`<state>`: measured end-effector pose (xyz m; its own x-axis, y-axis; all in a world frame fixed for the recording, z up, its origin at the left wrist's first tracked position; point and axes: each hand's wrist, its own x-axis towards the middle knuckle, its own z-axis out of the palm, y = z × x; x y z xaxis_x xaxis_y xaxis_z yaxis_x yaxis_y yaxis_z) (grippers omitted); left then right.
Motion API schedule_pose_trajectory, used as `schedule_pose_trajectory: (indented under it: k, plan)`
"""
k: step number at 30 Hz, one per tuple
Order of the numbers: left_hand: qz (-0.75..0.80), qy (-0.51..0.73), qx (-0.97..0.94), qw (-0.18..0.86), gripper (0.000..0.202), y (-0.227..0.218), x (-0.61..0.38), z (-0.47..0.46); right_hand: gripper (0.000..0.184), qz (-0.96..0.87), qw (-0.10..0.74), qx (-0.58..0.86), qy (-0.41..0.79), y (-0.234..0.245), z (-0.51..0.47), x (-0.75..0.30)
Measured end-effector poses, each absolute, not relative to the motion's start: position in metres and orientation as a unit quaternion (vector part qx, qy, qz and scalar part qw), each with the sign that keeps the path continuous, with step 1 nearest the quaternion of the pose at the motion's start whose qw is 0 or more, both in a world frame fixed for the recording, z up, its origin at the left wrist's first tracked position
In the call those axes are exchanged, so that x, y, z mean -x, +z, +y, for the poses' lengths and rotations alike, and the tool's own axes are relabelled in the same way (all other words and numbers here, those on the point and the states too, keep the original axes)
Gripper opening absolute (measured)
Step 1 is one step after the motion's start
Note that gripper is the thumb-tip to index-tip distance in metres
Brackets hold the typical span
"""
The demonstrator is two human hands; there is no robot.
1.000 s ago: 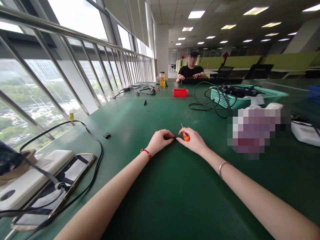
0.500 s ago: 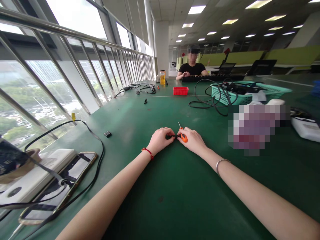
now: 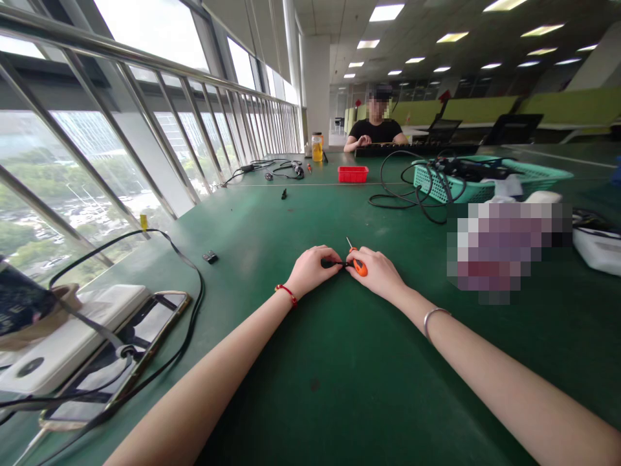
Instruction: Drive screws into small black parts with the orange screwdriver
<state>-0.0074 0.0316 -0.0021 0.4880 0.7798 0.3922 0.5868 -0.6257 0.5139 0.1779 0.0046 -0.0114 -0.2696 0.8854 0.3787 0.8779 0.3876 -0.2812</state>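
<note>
Both hands meet over the middle of the green table. My left hand is closed, its thumb and fingers pinching a small black part whose kind is too small to make out. Tucked in my right hand is a screwdriver with an orange and black handle; its thin metal shaft points up and away from me. The right thumb and fingertips also reach the black part, close to the left fingertips. Fingers hide much of it.
Left lie a phone, a white power bank and a black cable. A small black piece sits nearby. Farther off are a red tray, a jar and a teal basket with cables. A person sits opposite.
The view has shifted slightly, so most things appear a little farther right. Both hands keep nearly the same pose around the black part, and the screwdriver stays in the right hand.
</note>
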Motion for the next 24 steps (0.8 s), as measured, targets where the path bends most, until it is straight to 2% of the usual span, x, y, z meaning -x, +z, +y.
schedule_pose_trajectory:
  k: [11, 18, 24]
  plan:
    - [0.375, 0.331, -0.858, 0.118, 0.011, -0.003, 0.009, 0.029, 0.01, -0.787, 0.26, 0.56, 0.011, -0.015, 0.008, -0.179]
    - [0.375, 0.291, -0.877, 0.077, 0.01, -0.001, 0.009, 0.027, 0.025, -0.775, 0.315, 0.544, 0.065, -0.019, 0.01, -0.185]
    - [0.382, 0.284, -0.876, 0.072, 0.01, -0.001, 0.009, 0.027, 0.014, -0.8, 0.321, 0.505, 0.053, -0.014, 0.005, -0.194]
